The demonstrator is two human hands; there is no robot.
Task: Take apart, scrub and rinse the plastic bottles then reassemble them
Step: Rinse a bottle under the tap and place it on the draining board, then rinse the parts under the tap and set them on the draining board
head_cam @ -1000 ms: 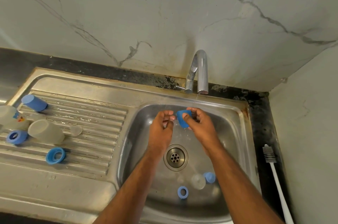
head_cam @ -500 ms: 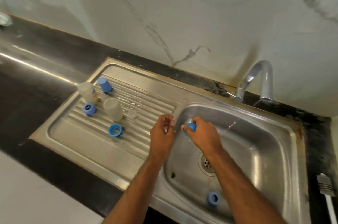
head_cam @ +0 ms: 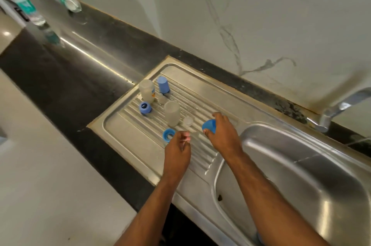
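Over the ribbed drainboard [head_cam: 200, 155], the right hand [head_cam: 222, 133] grips a blue cap [head_cam: 209, 125], the left hand [head_cam: 176, 149] hangs loosely curled, seemingly empty, beside a blue ring [head_cam: 168, 135], and a clear bottle [head_cam: 147, 91] bears an unreadable mark.

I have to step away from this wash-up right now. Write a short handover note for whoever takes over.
Right hand grips a blue cap over the draining board.
Left hand holds nothing, fingers loosely curled by a blue ring.
On the board: two cloudy bottles, another blue cap, a second blue ring, a small clear piece.
Done: the bottles are apart.
Left: set this cap down, reassemble.
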